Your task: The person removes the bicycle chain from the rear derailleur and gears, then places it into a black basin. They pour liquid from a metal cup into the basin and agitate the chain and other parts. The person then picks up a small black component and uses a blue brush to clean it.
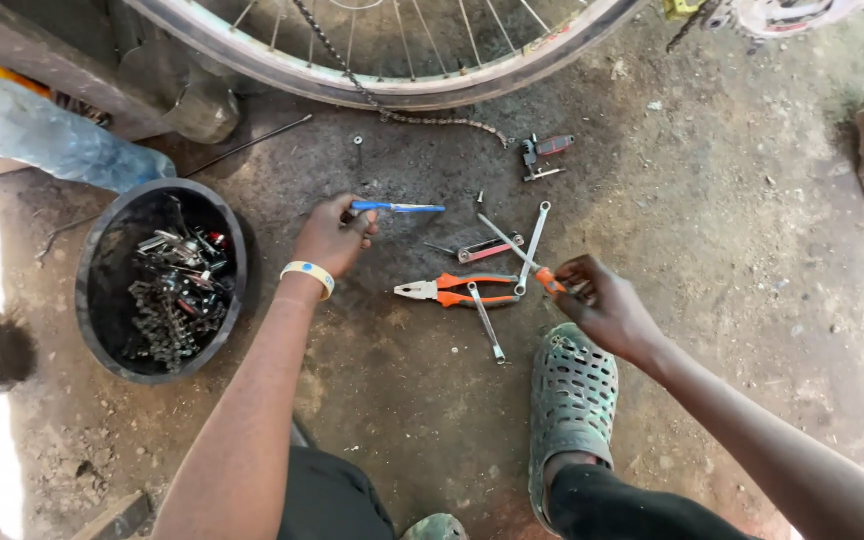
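Both hands grip slim tools above the gritty dirt floor [712,260].
Left hand [330,238] is clamped on a blue-handled screwdriver [397,207]; right hand [604,303] is clamped on an orange-handled screwdriver [524,257], beside orange-grip steel pliers [457,291].

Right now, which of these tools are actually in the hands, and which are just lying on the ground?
In hand:
left hand holds the blue-handled tool
right hand holds the orange-handled screwdriver

Lying about:
orange pliers
spanner
second spanner
red-handled tool
bike chain
black tub of parts
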